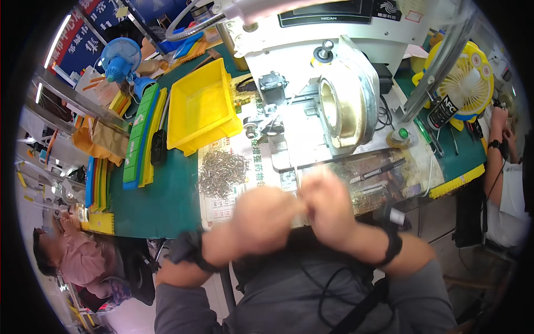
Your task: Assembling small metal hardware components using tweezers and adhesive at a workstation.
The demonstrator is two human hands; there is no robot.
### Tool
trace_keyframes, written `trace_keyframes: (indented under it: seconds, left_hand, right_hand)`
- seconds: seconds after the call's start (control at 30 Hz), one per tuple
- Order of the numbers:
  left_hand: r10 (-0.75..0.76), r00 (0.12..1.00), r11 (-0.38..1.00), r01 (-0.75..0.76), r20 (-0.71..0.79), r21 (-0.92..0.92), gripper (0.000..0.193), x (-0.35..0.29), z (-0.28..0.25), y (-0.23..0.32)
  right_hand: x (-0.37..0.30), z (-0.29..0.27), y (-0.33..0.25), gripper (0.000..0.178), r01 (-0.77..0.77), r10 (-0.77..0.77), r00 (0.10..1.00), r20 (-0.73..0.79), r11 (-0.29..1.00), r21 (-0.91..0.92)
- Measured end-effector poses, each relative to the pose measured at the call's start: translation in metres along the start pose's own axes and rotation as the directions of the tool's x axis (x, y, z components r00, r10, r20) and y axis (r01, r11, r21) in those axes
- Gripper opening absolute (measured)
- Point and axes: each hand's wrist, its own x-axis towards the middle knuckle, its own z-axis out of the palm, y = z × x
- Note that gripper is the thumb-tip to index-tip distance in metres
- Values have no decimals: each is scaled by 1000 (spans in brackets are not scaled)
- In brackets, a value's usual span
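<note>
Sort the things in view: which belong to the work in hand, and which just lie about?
Likely in use:
- left hand, right hand: close together, grip blurred
- white metal machine with upright round wheel
- heap of small silvery metal pieces

Apparently just lying about:
- blue plastic round fan
- yellow plastic round fan
- black cylindrical can
</note>
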Motion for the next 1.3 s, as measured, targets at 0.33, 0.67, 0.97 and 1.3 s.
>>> trace_keyframes:
  seconds: [0.33, 0.67, 0.97, 1.3]
  left_hand:
    - [109, 952, 979, -52, 287, -199, 29, -22, -4, 15]
    - [-541, 839, 839, 543, -50, 34, 25, -7, 11, -93]
    - [-438, 893, 894, 445, -105, 57, 29, -6, 15, -98]
    - [-476, 878, 844, 471, -45, 257, 43, -14, 3, -60]
  right_hand:
    - [56, 15, -16, 17, -295, 306, 951, 41, 863, 410]
    - [101, 27, 6, 14, 114, -62, 969, -240, 971, 208]
    - [104, 24, 20, 11, 293, -298, 919, -259, 954, -57]
    - [69, 18, 1, 13, -59, 115, 987, -112, 907, 418]
